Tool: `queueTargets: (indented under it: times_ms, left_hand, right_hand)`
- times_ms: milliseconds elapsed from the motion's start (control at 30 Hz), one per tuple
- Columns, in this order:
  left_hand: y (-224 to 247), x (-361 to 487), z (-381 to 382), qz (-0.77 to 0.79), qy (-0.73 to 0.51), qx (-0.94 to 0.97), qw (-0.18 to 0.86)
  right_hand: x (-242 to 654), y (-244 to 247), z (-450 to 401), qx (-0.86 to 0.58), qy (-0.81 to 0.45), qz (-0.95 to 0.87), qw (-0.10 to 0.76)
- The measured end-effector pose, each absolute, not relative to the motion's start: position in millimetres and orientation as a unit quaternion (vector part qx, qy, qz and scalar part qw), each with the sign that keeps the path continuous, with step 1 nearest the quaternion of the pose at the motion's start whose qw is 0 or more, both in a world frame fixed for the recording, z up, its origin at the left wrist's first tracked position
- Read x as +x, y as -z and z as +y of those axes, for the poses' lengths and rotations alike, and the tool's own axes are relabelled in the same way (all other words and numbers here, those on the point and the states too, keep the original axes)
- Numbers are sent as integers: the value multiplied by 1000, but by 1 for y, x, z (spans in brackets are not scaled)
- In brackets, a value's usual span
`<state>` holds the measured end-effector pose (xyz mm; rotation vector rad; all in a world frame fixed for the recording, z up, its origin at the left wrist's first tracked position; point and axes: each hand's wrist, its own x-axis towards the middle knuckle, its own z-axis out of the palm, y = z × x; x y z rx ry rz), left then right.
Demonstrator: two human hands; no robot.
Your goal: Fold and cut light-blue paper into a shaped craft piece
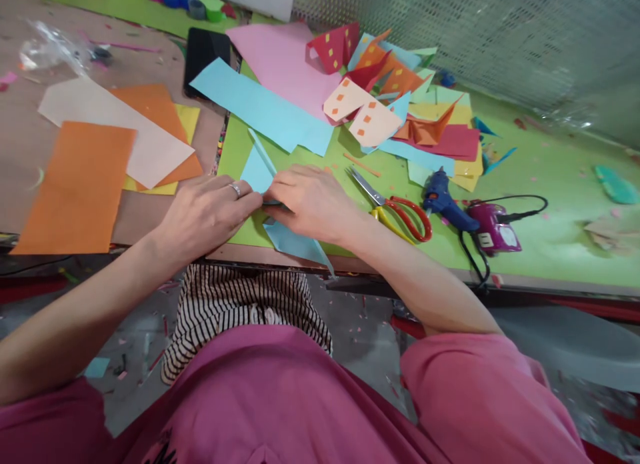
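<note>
A piece of light blue paper with a folded strip along one edge lies between my hands near the table's front. My left hand, a ring on one finger, presses its closed fingertips on the paper's lower edge. From the other side, my right hand pinches the same paper; its fingertips meet those of the left, so the exact grip is partly hidden. Another light blue piece sticks out below my right hand and over the table edge. Scissors with red and yellow handles lie to the right, blades slightly apart.
A blue glue gun lies right of the scissors beside a purple corded box. Folded, dotted paper shapes pile up behind. Orange sheets and a pale sheet lie left, a black phone farther back.
</note>
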<state>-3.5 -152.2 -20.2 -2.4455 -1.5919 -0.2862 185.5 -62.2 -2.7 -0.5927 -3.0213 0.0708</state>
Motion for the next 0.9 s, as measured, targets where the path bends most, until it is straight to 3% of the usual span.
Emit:
queueTargets:
  times_ms: [233, 500, 900]
  left_hand:
    - [32, -12, -164, -569, 181, -802, -1]
    - [33, -12, -169, -581, 204, -787, -40]
    - [29, -11, -192, -510, 80, -856, -6]
  right_hand:
    - [180, 0, -60, -184, -12, -983, 4]
    - [202, -3, -62, -132, -82, -982, 112]
    - [224, 19, -81, -105, -26, -987, 116]
